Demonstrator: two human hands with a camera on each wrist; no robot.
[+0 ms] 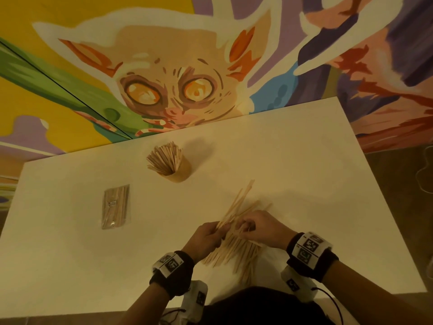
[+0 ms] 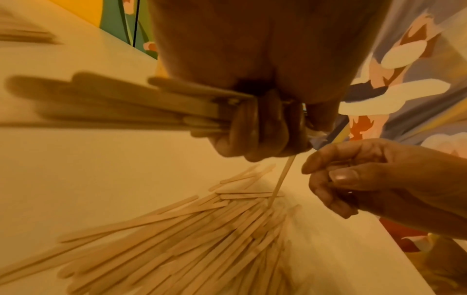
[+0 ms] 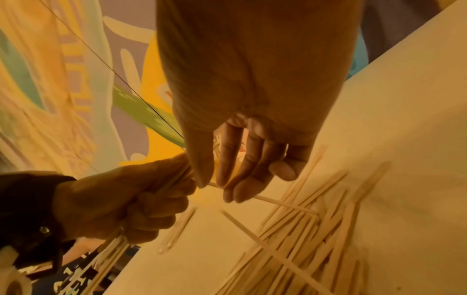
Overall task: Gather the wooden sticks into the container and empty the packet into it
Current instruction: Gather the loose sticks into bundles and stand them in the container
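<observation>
A brown cylindrical container point(image 1: 180, 172) stands at the back of the white table point(image 1: 304, 160), packed with upright wooden sticks. A clear packet point(image 1: 116, 206) of sticks lies flat to its left. Loose wooden sticks point(image 1: 236, 253) lie spread near the table's front edge, under both hands. My left hand point(image 1: 218, 233) grips a bundle of sticks point(image 2: 113, 103) in its fist. Beside it, my right hand point(image 1: 244, 227) pinches a single thin stick point(image 3: 280, 203) between thumb and fingers, its far end resting on the loose sticks point(image 3: 316, 239).
A painted mural wall point(image 1: 187, 78) rises right behind the table's far edge. Dark floor point(image 1: 403, 207) shows past the table's right edge. Bare tabletop lies between the packet, the container and the pile.
</observation>
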